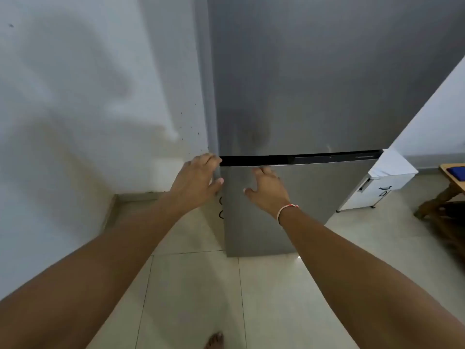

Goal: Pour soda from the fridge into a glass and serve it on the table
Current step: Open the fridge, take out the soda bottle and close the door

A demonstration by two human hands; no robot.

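Both arms reach forward, left hand (195,178) and right hand (269,188) spread.
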